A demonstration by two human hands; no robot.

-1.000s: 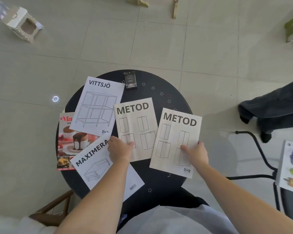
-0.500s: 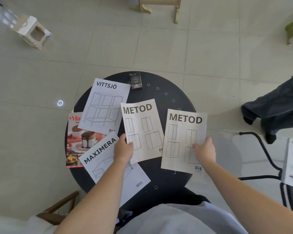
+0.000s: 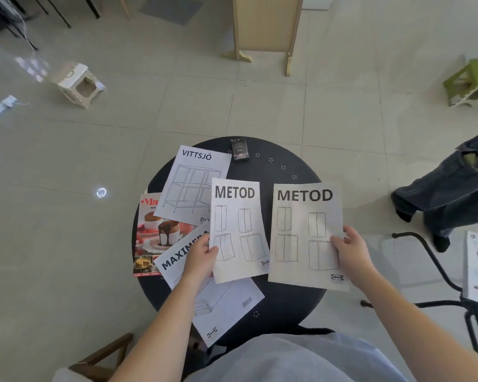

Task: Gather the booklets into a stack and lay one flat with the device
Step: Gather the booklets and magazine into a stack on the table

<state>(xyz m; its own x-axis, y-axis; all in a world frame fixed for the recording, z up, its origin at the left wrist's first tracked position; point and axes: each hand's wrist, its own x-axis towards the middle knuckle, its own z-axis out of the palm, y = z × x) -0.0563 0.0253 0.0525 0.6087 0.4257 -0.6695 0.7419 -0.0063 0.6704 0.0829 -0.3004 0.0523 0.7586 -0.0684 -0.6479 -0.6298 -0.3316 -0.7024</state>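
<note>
Booklets in both hands over round table

Left hand (image 3: 198,259) pinched on lower left edge of left METOD booklet (image 3: 239,230), thumb on the cover, fingers behind; page curled, bottom lifted off the table. Right hand (image 3: 352,250) clamped on right edge of right METOD booklet (image 3: 305,235), thumb on the cover beside the lower right cabinet drawing, fingers wrapped round the edge. Both METOD booklets side by side, a narrow dark strip of table between them, apart.

Round black table (image 3: 282,301) beneath. VITTSJÖ booklet (image 3: 193,183) flat at upper left, lower right corner tucked under the left METOD. MAXIMERA booklet (image 3: 224,301) tilted at lower left, partly under the left hand and the left METOD, near corner hanging past the table rim. Dessert magazine (image 3: 149,238) at far left, under VITTSJÖ and MAXIMERA, sticking out over the rim. Small dark device (image 3: 240,149) flat at the far edge of the table, just beside the top right corner of VITTSJÖ, well apart from both hands.
</note>
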